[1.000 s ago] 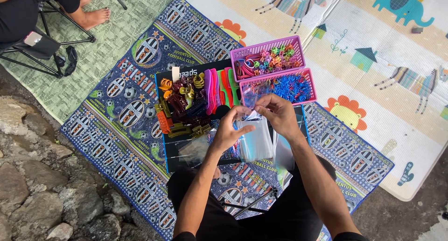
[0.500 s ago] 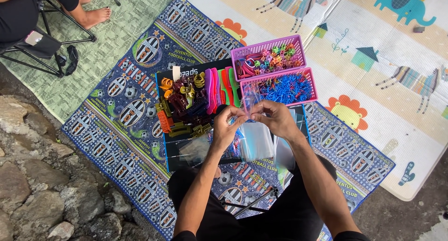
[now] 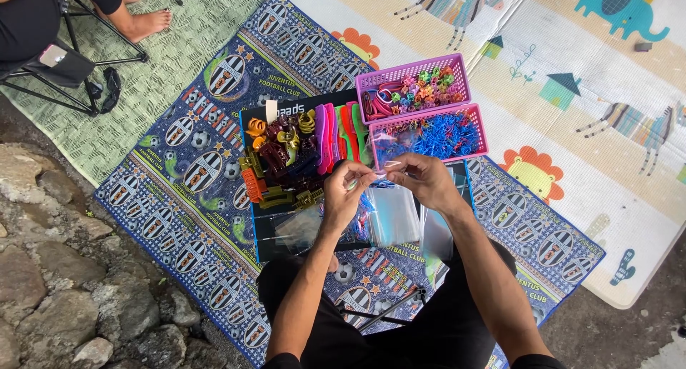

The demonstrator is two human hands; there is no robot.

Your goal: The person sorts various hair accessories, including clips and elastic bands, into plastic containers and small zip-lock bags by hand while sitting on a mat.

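My left hand (image 3: 343,190) and my right hand (image 3: 423,178) pinch the two sides of a small clear plastic bag (image 3: 384,155) and hold it up in front of me. It hangs over the near edge of a pink basket of blue clips (image 3: 429,135). Under my hands lies a stack of clear plastic bags (image 3: 391,215) on a black tray (image 3: 268,237). Left of my hands sit a pile of brown, orange and yellow hair claws (image 3: 279,158) and a row of pink, red and green combs (image 3: 337,135).
A purple basket of mixed coloured clips and hair ties (image 3: 411,87) stands behind the pink one. All rests on a blue patterned cloth (image 3: 179,190) over a children's play mat (image 3: 572,90). Another person's bare feet (image 3: 139,15) and a folding stool (image 3: 64,65) are far left. Rocks (image 3: 64,290) lie at the near left.
Both hands have drawn the small clear bag upward and stretched it between them, the left fingers shifting up to the bag's edge. The baskets and clips have not moved.
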